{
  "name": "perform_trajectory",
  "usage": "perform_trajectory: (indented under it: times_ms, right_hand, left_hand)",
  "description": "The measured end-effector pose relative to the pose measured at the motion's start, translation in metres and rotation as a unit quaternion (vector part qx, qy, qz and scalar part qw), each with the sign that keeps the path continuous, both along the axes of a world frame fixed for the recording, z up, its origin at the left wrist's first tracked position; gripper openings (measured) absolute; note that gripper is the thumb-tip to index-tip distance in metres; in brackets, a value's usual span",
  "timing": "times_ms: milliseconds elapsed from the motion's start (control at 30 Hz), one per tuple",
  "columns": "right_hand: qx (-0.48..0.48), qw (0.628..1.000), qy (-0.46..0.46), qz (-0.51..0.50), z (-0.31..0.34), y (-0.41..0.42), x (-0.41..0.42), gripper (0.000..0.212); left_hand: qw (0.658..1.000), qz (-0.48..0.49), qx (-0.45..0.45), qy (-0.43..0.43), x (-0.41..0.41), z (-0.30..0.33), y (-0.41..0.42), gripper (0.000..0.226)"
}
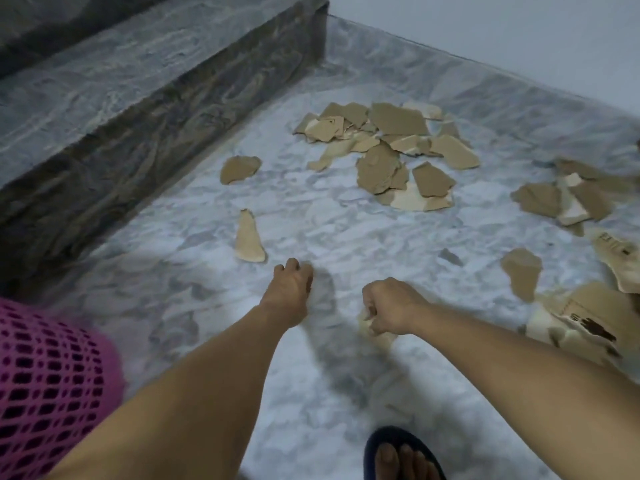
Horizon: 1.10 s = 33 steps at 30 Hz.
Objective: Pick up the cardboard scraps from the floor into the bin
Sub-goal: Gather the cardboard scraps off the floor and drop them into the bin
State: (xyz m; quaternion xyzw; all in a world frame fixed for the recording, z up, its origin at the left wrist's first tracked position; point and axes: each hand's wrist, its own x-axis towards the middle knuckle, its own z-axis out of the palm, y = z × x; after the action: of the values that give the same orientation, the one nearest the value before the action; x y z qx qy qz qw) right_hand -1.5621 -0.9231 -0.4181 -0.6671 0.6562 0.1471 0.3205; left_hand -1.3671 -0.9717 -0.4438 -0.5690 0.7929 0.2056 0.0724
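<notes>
Your left hand point(290, 287) reaches out low over the pale grey marble floor point(346, 237). Its fingers are curled under, and you hold nothing in it. Just past its knuckles lies a long, pale, torn cardboard scrap point(248, 238), flat on the floor and very near your hand, but not touching it.

Your right hand point(389, 306) is curled into a fist. It grips a small, pale, crumpled cardboard piece point(372, 329), which sticks out under your fingers.

Many more scraps lie on the floor. A small brown rounded scrap point(239, 169) sits alone, beyond the long pale one. A big heap of brown and cream torn cardboard pieces point(388, 147) is farther away, in the middle of the floor. A second bunch of brown pieces point(568, 199) lies to the right, well apart from the heap. One brown scrap point(521, 271) lies near your right arm, and beside it are cream pieces with black print point(585, 323).

A dark grey stone step point(138, 116) runs along the left side. A pink mesh bin point(45, 382) sits at the bottom left, beside your left arm. Your foot in a dark blue sandal point(403, 455) is at the bottom edge.
</notes>
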Motion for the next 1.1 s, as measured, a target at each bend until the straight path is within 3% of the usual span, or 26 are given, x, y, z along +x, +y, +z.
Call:
perform_trajectory:
  times_ms: [100,233,367,467,533,600,733,833,867,1000,1100]
  right_hand:
    - [-0.018,0.999,-0.036,-0.028,0.003,-0.029,-0.006,0.038]
    - [-0.083,0.992,-0.048,-0.082,0.015,-0.095,-0.022,0.019]
    - [-0.157,0.975,-0.044,-0.152,0.023,-0.157,-0.041,0.049]
    - [-0.179,0.961,-0.031,-0.207,0.010,-0.194,-0.055,0.053]
    - [-0.177,0.955,-0.024,-0.237,0.004,-0.205,-0.062,0.040]
    - [-0.161,0.953,-0.032,-0.254,-0.005,-0.217,-0.067,0.035]
    - [-0.151,0.940,-0.042,-0.302,-0.019,-0.235,-0.070,0.051]
    - [-0.162,0.918,-0.017,-0.362,-0.025,-0.250,-0.072,0.117]
    - [-0.160,0.917,-0.003,-0.366,-0.023,-0.252,-0.072,0.128]
    - [-0.159,0.904,-0.044,-0.394,-0.019,-0.265,-0.075,0.126]
    - [-0.153,0.898,-0.072,-0.407,-0.024,-0.275,-0.080,0.136]
  left_hand:
    - [0.999,0.036,0.007,0.026,0.004,0.007,-0.022,0.025]
    - [0.994,0.106,-0.018,0.035,0.011,0.016,-0.057,0.027]
    - [0.976,0.206,-0.069,0.022,0.025,0.012,-0.091,0.017]
    - [0.942,0.332,-0.049,-0.013,0.023,0.007,-0.111,0.026]
    - [0.911,0.413,-0.004,0.008,0.019,0.006,-0.117,0.028]
    - [0.902,0.430,0.008,0.025,0.014,0.001,-0.121,0.028]
    - [0.902,0.415,-0.046,0.110,0.013,-0.009,-0.129,0.024]
    - [0.907,0.397,-0.054,0.131,0.014,-0.010,-0.146,0.020]
    - [0.907,0.396,-0.052,0.136,0.012,-0.009,-0.151,0.020]
    - [0.896,0.412,-0.067,0.150,0.014,-0.006,-0.173,0.013]
    - [0.888,0.415,-0.066,0.184,0.015,-0.004,-0.191,0.024]
